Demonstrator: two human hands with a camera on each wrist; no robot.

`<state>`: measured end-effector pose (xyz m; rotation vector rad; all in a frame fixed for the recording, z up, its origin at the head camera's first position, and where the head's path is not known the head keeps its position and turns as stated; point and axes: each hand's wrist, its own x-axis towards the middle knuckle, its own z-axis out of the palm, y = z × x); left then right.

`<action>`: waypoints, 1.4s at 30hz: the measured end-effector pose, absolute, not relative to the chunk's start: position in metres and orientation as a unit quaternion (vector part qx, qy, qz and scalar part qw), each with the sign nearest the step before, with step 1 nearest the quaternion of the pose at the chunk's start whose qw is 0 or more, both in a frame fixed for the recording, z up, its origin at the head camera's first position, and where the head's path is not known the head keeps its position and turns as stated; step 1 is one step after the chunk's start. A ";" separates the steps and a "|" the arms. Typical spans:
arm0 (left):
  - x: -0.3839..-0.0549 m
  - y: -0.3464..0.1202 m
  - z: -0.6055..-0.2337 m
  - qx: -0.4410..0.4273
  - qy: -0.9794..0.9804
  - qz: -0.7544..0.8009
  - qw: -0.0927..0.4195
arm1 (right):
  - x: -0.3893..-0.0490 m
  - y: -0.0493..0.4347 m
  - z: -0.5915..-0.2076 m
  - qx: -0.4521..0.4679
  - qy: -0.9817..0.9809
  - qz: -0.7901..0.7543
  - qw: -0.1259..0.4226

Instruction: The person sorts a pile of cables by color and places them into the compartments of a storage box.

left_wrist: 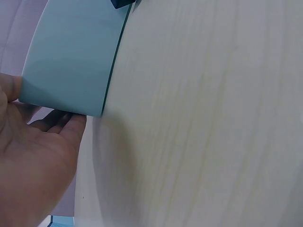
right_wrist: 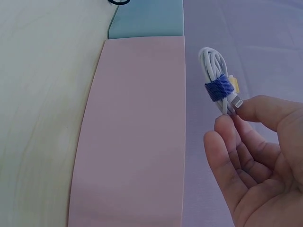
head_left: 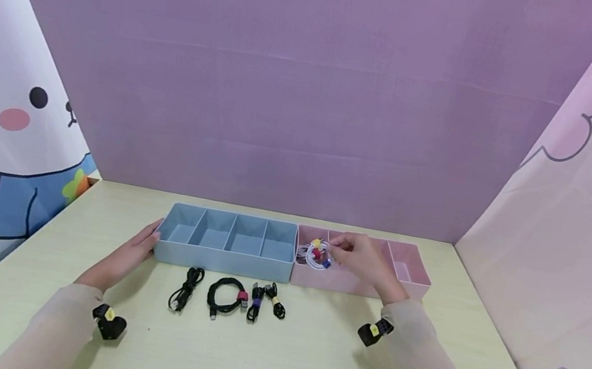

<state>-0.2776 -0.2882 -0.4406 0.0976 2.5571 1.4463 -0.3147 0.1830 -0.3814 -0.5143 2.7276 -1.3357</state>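
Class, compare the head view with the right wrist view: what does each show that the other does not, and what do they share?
Only the head view: the left hand holding the left end of the blue box, the open compartments of that box and of the pink box, and the cartoon drape.

Only the right wrist view: the palm side of the right hand and a clear look at the metal plug tip.

Both: the right hand pinching the coiled white cable, its blue strap, both boxes' outer walls, the pale table and the purple backdrop.
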 end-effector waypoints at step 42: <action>-0.275 -0.289 -0.438 0.035 0.863 0.492 0.106 | -0.344 0.165 -0.374 -0.119 0.898 -0.422 0.035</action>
